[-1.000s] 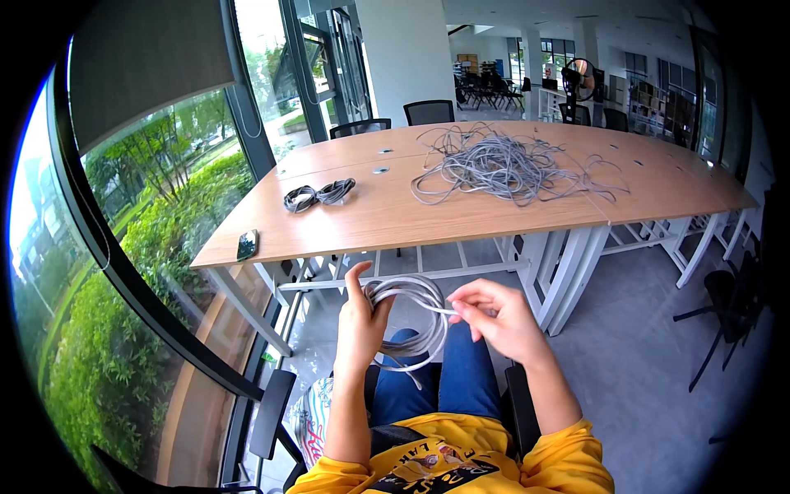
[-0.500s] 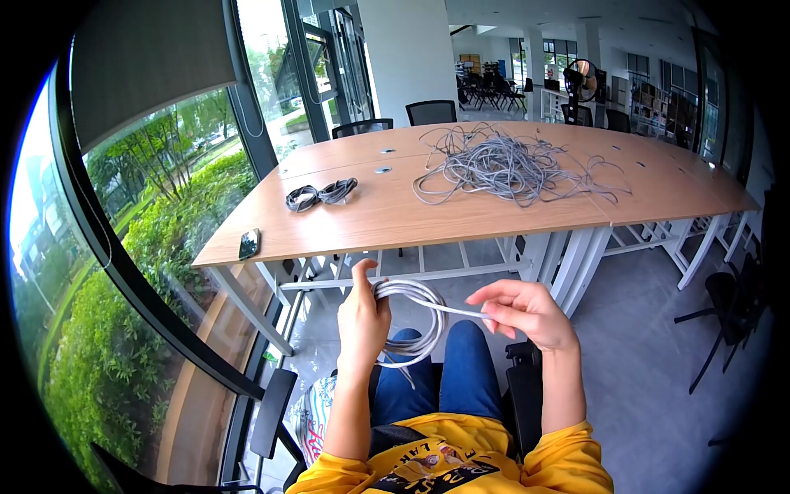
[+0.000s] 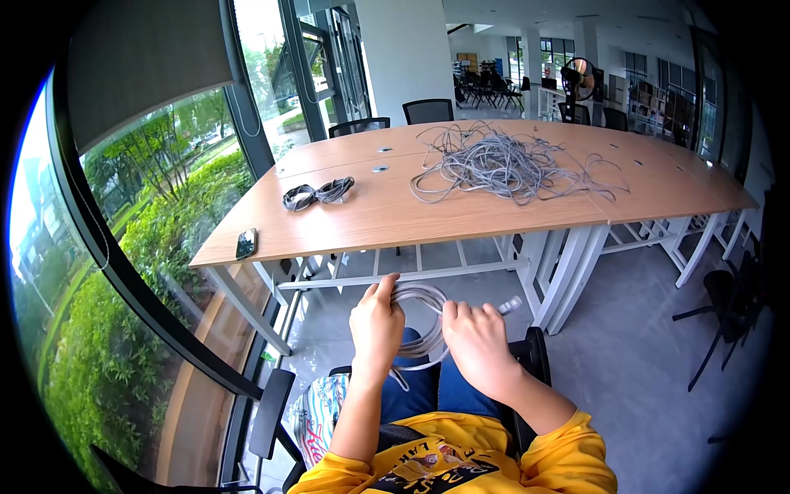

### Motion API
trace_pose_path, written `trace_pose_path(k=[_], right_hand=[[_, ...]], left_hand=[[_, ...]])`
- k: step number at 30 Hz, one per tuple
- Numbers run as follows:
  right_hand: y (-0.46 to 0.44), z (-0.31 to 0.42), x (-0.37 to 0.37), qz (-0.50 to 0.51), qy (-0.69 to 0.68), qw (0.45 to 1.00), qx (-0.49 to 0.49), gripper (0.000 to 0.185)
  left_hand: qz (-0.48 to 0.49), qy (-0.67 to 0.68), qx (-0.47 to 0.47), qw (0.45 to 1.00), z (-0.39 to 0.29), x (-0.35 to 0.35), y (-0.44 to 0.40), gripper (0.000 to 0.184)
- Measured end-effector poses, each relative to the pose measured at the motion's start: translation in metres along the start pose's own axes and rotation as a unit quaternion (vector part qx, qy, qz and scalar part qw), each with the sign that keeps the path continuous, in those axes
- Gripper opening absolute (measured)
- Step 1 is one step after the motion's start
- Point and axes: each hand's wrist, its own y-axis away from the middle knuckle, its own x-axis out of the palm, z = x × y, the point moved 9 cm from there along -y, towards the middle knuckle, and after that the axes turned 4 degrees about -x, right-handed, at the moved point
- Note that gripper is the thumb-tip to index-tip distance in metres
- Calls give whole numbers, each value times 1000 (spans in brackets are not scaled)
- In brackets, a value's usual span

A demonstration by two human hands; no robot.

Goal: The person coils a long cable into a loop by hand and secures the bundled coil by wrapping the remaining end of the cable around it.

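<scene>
A coil of grey network cable [image 3: 428, 298] hangs above my lap, in front of the table. My left hand [image 3: 377, 327] is closed around the coil's left side. On the coil's right side, my right hand [image 3: 479, 342] is closed with its knuckles up, gripping the cable near its end. A clear plug [image 3: 511, 305] sticks out to the right beyond those fingers. Below the coil, a short loop of cable dangles over my thighs. The palm side of my right hand is hidden.
On the wooden table [image 3: 395, 218] lie a large tangle of grey cables [image 3: 504, 167], a tied black cable bundle [image 3: 318, 193] and a phone [image 3: 247, 243]. Chair armrests [image 3: 274, 412] flank me, a window stands at left, and a black chair [image 3: 728, 300] is at right.
My right hand has moved left and down to the coil and turned knuckles up. Its fingers have closed, and the plug now shows. My left hand has shifted slightly right.
</scene>
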Motion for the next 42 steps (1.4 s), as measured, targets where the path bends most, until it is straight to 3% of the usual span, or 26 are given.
trace_pose_path(k=[3,6,9,13,18,21,22,24,25,26,28,32,34,37,38,40,42], right_hand=[[-2,0,-6,-9,37,999,12,15],[-5,2,-15,-86,20,996,-7,14],[-3,17,-23,-142,-122,975,-123,14],[-3,-8,-39,-228,-263,930,-121,16],[-13,-41,-28,-167,-309,936,-37,18],[-11,-50,3,-106,-573,812,34,16],[-9,-50,6,-105,-574,812,36,16],[-9,-50,36,-31,-748,654,107,18],[-10,-51,39,-49,-786,603,132,19],[-11,-51,40,-49,-786,602,132,19],[-8,-55,54,-48,-818,528,222,20],[-9,-60,59,-75,-803,530,264,20],[-10,-58,64,-79,-805,519,276,21],[-10,-70,53,-170,-709,634,258,27],[-10,-69,51,-170,-709,634,259,27],[-9,-70,31,-180,-601,741,238,27],[-10,-73,33,-186,-611,735,229,23]], left_hand=[[-9,9,-2,1000,1,1,0,30],[-6,-18,-20,1000,5,2,-2,28],[10,-18,-21,1000,6,8,-2,29],[27,-5,-11,1000,8,13,0,31],[20,113,52,992,-5,0,-3,31],[67,228,-35,971,-3,-4,0,29],[40,262,-17,964,-1,-4,2,30],[41,269,-48,961,-1,-7,4,27],[40,270,-46,961,-5,-10,4,27],[53,301,-49,951,-9,-9,4,27],[67,331,-54,940,-10,-8,6,27],[113,328,-37,937,-14,1,8,33],[45,208,6,977,-27,-13,8,32],[18,198,25,980,-32,-13,12,30],[2,198,34,980,-33,-15,14,29],[2,233,23,972,-24,-12,14,28],[124,359,-114,918,-5,8,15,27]])
